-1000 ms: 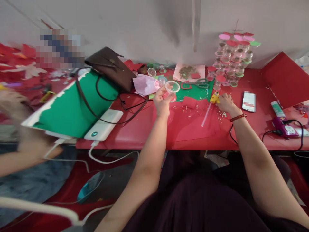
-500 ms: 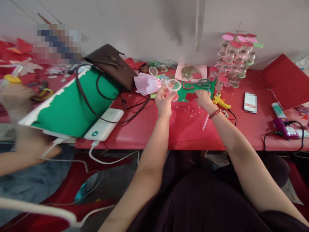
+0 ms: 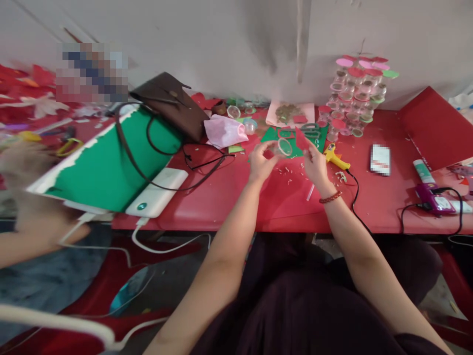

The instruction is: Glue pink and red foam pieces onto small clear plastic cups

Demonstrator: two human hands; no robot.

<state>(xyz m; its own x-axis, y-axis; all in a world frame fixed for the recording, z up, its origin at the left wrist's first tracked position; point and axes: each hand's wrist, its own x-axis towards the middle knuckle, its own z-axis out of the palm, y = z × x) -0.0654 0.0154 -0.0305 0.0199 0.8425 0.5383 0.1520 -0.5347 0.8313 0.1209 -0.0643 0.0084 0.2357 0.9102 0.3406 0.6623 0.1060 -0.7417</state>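
Note:
Between thumb and fingers, my left hand [image 3: 263, 161] grips a small clear plastic cup [image 3: 284, 147], tilted so its round rim faces right. A piece of red paper [image 3: 301, 140] stands up from my right hand [image 3: 315, 163], pinched at its lower edge. The cup and the paper are close together but apart. Under them lie a green sheet [image 3: 271, 142] and a red sheet [image 3: 273, 197] strewn with pale scraps. Scissors [image 3: 310, 132] rest on the green sheet. A thin clear straw [image 3: 310, 192] lies below my right hand.
A yellow glue gun [image 3: 338, 158] with its cord lies right of my hand. Behind it stands a stack of clear cups with paper discs [image 3: 356, 93]. A brown bag [image 3: 172, 106], a power bank [image 3: 158, 192] and a pink cup-like piece [image 3: 225, 131] sit left. Another person's blurred hand [image 3: 25, 167] is far left.
My left hand has turned the cup from rim-up to sideways and brought it right and lower. My right hand has raised the red paper off the table, tilting it upright beside the cup.

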